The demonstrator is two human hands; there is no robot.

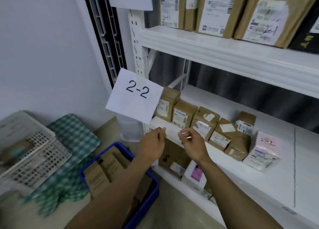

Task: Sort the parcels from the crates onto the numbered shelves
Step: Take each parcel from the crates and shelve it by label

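A white shelf [259, 180] carries a paper sign reading 2-2 [136, 96] at its left post. On it stands a row of several brown parcels [203, 123], ending on the right in a pink parcel [264, 151] marked 2-2. My left hand [151, 144] hovers at the shelf's front left corner, fingers loosely curled, with nothing visible in it. My right hand [191, 142] hangs just to its right, in front of the row, also loosely curled and empty. Below my left forearm a blue crate [153, 192] holds brown parcels [100, 175].
The shelf above [224, 51] holds upright brown parcels [265, 16] marked 2-1. A lower shelf shows a brown box [172, 158] and a white and pink parcel [196, 173]. At the left lie a white perforated crate [34, 152] and a green checked cloth [76, 133].
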